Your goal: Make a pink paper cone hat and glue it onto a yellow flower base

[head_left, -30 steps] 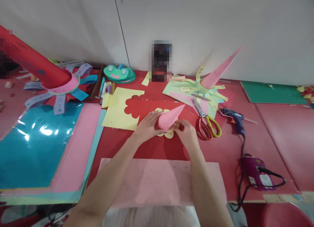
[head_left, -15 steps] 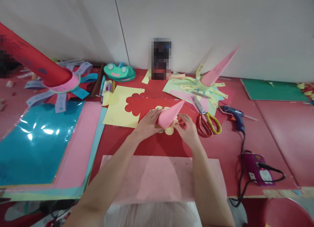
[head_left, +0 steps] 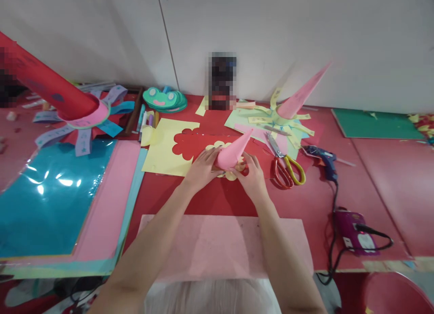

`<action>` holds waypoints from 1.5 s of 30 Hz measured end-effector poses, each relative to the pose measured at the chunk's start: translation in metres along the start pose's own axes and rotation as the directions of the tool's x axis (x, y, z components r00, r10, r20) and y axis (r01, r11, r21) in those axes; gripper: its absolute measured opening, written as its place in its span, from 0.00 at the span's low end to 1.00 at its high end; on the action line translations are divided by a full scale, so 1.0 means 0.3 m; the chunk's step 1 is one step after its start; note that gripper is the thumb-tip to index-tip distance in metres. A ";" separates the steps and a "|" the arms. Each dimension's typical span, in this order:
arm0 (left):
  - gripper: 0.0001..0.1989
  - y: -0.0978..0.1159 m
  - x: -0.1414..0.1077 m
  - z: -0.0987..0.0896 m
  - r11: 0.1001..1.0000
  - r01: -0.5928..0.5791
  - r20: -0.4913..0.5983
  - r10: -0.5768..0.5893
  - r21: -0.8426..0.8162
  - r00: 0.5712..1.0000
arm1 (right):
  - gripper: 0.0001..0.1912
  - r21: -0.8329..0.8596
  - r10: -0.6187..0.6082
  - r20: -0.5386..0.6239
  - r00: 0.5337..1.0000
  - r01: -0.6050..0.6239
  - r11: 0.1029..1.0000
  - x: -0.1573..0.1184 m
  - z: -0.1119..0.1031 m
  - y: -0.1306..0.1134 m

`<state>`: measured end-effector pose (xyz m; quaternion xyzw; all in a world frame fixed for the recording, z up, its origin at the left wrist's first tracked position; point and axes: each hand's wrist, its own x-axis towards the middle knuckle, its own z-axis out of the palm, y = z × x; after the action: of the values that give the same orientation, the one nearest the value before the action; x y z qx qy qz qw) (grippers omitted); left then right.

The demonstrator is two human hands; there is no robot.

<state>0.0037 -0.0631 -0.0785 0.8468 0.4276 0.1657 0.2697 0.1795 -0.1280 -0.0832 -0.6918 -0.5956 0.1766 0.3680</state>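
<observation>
1. The person's left hand (head_left: pixel 201 171) curls its grip around the base of a pink cone (head_left: pixel 232 153).
2. The right hand (head_left: pixel 251 176) touches the cone's other side; whether its grip pinches anything cannot be told.
3. The cone leans, tip up, over a yellow paper flower (head_left: pixel 232 175).
4. On the tabletop (head_left: pixel 383 192), scissors (head_left: pixel 281 157) lie right of the hands, a glue gun (head_left: pixel 327 164) beyond.
</observation>
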 end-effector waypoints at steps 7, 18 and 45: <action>0.30 0.023 0.001 0.011 0.995 0.087 -0.072 -0.083 0.053 0.994 | 0.20 0.025 -0.027 -0.038 0.999 0.028 0.999 0.003 0.002 0.001; 0.31 0.027 0.000 0.017 0.994 0.103 -0.079 -0.105 -0.025 0.991 | 0.06 -0.010 0.082 -0.092 0.992 -0.083 0.996 -0.041 0.041 -0.051; 0.23 -0.086 -0.009 -0.010 0.991 0.130 -0.249 -0.121 0.020 0.961 | 0.08 -0.071 0.011 -0.104 0.995 -0.018 0.997 -0.034 0.065 -0.007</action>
<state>-0.0158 -0.0518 -0.0919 0.7954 0.5137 0.2446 0.2088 0.1623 -0.1319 -0.0967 -0.7172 -0.5767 0.1216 0.3719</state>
